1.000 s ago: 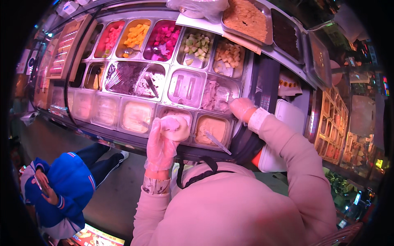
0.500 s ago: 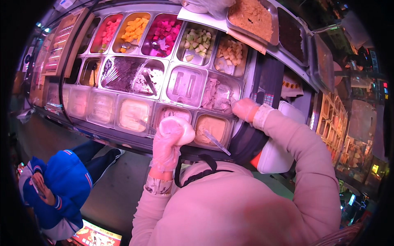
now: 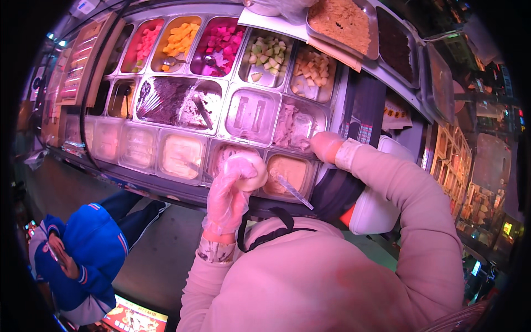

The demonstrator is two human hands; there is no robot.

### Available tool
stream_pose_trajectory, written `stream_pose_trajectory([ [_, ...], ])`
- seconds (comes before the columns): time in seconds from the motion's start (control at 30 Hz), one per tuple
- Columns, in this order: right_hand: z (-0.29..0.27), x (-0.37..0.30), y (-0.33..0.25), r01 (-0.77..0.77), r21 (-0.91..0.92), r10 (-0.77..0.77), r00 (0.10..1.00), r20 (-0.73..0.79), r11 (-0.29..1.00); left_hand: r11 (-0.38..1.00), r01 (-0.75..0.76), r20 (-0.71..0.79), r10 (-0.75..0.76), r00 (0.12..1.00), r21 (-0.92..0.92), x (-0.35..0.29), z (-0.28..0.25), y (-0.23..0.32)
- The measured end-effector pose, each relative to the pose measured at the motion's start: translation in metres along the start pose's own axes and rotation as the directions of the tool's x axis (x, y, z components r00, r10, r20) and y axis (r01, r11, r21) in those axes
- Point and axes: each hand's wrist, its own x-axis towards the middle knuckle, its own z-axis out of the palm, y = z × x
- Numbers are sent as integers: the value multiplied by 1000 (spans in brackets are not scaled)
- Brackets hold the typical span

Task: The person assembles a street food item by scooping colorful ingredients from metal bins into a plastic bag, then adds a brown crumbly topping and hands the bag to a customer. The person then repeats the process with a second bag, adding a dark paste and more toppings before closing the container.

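Note:
My left hand (image 3: 225, 199), in a clear glove, is closed around a pale round piece (image 3: 253, 170) that looks soft, with pinkish-purple paste showing on top. It hovers over the near containers and partly covers a tub of purplish paste (image 3: 223, 155). To its right is a container of tan paste (image 3: 296, 169), with a clear-handled spatula (image 3: 293, 191) resting in it. My right hand (image 3: 326, 146), also gloved, has its fingers closed at the right edge of a metal container of purple mash (image 3: 287, 130). Whatever those fingers grip is hidden.
Metal pans of diced fruit line the far row, including yellow cubes (image 3: 180, 39) and magenta cubes (image 3: 221, 41). A tray of brown crumbs (image 3: 340, 27) stands at the far right. A person in a blue jacket (image 3: 91, 243) is beyond the counter's left edge, holding a phone.
My left hand has shifted slightly right, and the pale piece has turned so more purplish paste shows. My right hand has moved a little left at the purple mash.

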Motion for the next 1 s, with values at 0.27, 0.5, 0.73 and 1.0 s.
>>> stream_pose_trajectory([
  [0.27, 18, 6, 33, -383, 923, 21, 924, 383, 20, 964, 62, 71, -44, 996, -259, 10, 1, -10],
  [0.5, -59, -151, -48, -46, 949, 166, 981, 103, -313, 973, -135, -121, 113, 986, -185, 38, -12, -42],
  [0.73, -44, -195, -97, 54, 931, 151, 988, 1, -361, 976, -151, -10, 154, 988, 154, 36, 61, -47],
  [1.0, -23, -195, -115, 213, 915, 189, 970, -155, -342, 886, -373, -33, 396, 918, 274, 50, 49, -57],
])
